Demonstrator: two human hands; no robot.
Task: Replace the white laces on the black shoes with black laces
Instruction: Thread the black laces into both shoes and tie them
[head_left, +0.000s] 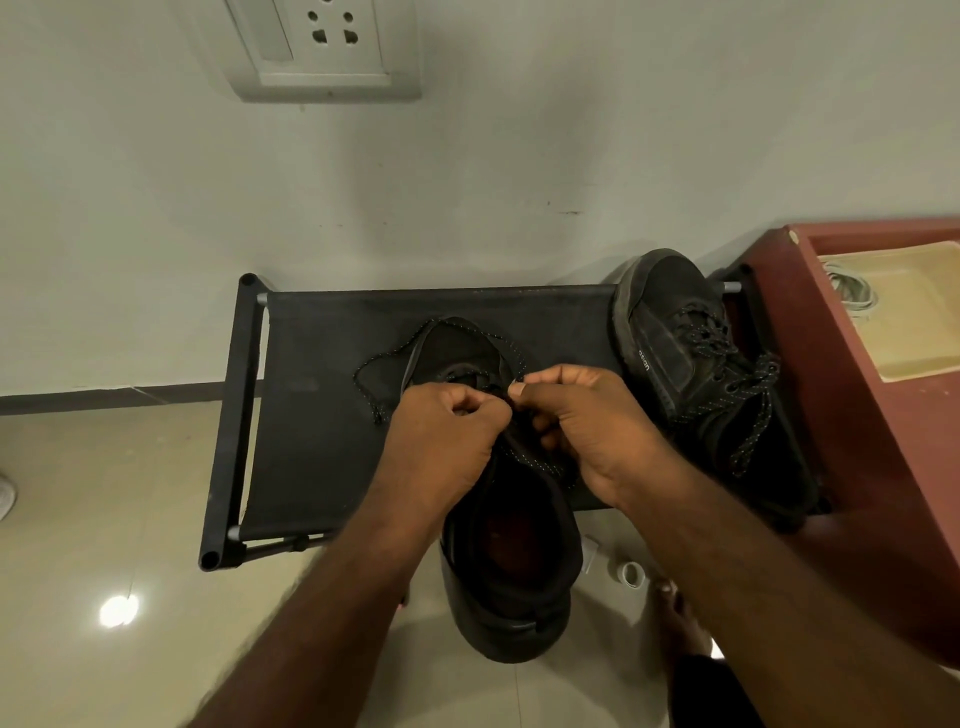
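Pale wall and tiled floor surround a low black fabric rack (322, 415). The left hand (447, 431) and right hand (592, 426) sit close together, fingers curled, each pinching the black lace (511, 347) over the near shoe (511, 561), whose heel overhangs the rack's front edge. The second shoe (685, 353), laced in black, lies at the rack's right end beside a red cabinet (883, 441).

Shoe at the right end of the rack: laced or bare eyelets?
Laced. A black speckled lace crisscrosses the right shoe up its front, and its ends trail loose over the side. Knotted or not: cannot tell.
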